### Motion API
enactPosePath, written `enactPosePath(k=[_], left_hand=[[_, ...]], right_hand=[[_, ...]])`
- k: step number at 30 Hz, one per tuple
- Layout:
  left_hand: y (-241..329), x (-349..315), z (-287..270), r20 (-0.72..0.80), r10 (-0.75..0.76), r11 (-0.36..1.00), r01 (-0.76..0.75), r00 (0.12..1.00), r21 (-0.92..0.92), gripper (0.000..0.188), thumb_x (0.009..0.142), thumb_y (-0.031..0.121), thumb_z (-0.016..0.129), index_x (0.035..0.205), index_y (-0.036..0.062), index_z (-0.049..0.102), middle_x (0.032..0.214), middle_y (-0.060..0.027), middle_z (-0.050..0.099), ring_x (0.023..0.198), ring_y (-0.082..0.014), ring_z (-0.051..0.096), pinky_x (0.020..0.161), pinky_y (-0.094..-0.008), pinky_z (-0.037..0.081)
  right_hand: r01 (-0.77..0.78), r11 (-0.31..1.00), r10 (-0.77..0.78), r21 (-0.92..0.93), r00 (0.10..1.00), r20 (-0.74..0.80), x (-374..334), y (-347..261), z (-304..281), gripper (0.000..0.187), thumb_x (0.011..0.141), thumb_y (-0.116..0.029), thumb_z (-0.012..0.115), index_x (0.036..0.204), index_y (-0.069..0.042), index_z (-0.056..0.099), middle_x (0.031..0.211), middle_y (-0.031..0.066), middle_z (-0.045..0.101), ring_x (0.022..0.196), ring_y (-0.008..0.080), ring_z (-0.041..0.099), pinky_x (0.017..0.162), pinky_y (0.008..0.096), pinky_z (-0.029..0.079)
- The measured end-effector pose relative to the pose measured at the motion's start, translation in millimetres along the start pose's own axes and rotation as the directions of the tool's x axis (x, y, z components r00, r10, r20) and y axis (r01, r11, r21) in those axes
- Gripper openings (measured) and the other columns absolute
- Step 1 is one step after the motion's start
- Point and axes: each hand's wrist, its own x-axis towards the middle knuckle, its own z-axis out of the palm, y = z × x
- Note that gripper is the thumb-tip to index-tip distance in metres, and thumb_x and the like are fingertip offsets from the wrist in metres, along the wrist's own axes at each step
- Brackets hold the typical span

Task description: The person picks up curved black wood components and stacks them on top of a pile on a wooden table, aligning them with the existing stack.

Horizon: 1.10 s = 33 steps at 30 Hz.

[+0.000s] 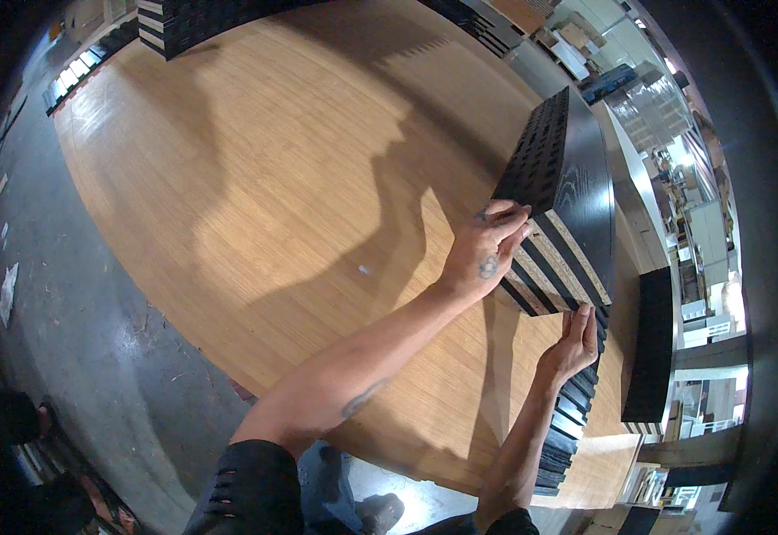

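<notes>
A stack of black boards [582, 174] stands tilted at the table's right side. Its near ends show bare tan chipboard between the black faces, and rows of dark notches or holes run along its left face. My left hand [487, 248] is closed at the stack's near left corner, fingertips bent over the edge. Lower down, my right hand [571, 346] pinches the near right corner between thumb and fingers. The palm-side contact of both hands is partly hidden. Beneath my right hand lies a row of black slats [565, 437].
The wood-grain tabletop [300, 178] carries another black board stack [170, 31] at the far left. More black pieces [473, 25] lie along the far edge. A black stack [647, 348] stands beyond the right side. Scraps litter the concrete floor [112, 294] at left.
</notes>
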Motion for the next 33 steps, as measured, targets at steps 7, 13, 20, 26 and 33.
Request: enactPosePath(k=[7, 13, 20, 26, 33], left_hand=[[11, 2, 2, 0.003, 0.049, 0.999, -0.049, 0.999, -0.002, 0.020, 0.087, 0.004, 0.066, 0.105, -0.0042, 0.066, 0.103, -0.0163, 0.066, 0.088, -0.0260, 0.067, 0.074, -0.0305, 0.052], [5, 0, -5, 0.005, -0.003, 1.000, 0.003, 1.000, -0.030, 0.020, 0.087, 0.004, 0.067, 0.105, -0.0039, 0.067, 0.103, -0.0160, 0.066, 0.091, -0.0258, 0.066, 0.076, -0.0307, 0.052], [9, 3, -5, 0.007, 0.002, 1.000, -0.002, 1.000, -0.010, 0.019, 0.086, 0.007, 0.068, 0.103, -0.0021, 0.068, 0.101, -0.0152, 0.066, 0.089, -0.0254, 0.066, 0.075, -0.0308, 0.052], [9, 5, -4, 0.005, -0.029, 0.999, 0.030, 1.000, -0.021, 0.018, 0.086, 0.008, 0.068, 0.102, -0.0022, 0.069, 0.100, -0.0141, 0.067, 0.088, -0.0242, 0.066, 0.074, -0.0308, 0.052], [3, 3, 0, -0.001, -0.072, 0.996, 0.072, 0.997, -0.048, 0.019, 0.086, 0.006, 0.069, 0.103, -0.0024, 0.068, 0.100, -0.0132, 0.067, 0.086, -0.0216, 0.066, 0.073, -0.0286, 0.052]], right_hand=[[0.004, 0.999, -0.004, 0.041, 1.000, -0.004, 2, -2, -5, 0.029, 0.095, -0.020, 0.062, 0.110, 0.004, 0.066, 0.095, 0.0064, 0.067, 0.084, 0.0090, 0.062, 0.078, 0.0230, 0.053], [0.005, 1.000, -0.005, 0.024, 1.000, 0.013, -2, 0, -2, 0.029, 0.095, -0.019, 0.061, 0.111, 0.004, 0.066, 0.096, 0.0068, 0.067, 0.085, 0.0099, 0.062, 0.079, 0.0226, 0.053], [-0.009, 1.000, 0.009, 0.020, 1.000, -0.002, -1, -6, 0, 0.029, 0.095, -0.019, 0.061, 0.111, 0.005, 0.066, 0.102, 0.0095, 0.068, 0.089, 0.0114, 0.064, 0.080, 0.0247, 0.054], [-0.023, 0.999, 0.024, 0.024, 1.000, -0.005, 1, -2, -1, 0.030, 0.094, -0.019, 0.062, 0.111, 0.005, 0.066, 0.102, 0.0089, 0.068, 0.089, 0.0112, 0.064, 0.081, 0.0246, 0.053], [-0.034, 0.999, 0.034, 0.005, 0.999, -0.012, 1, -5, 0, 0.029, 0.093, -0.019, 0.063, 0.112, 0.004, 0.066, 0.101, 0.0078, 0.068, 0.089, 0.0109, 0.063, 0.079, 0.0242, 0.053]])
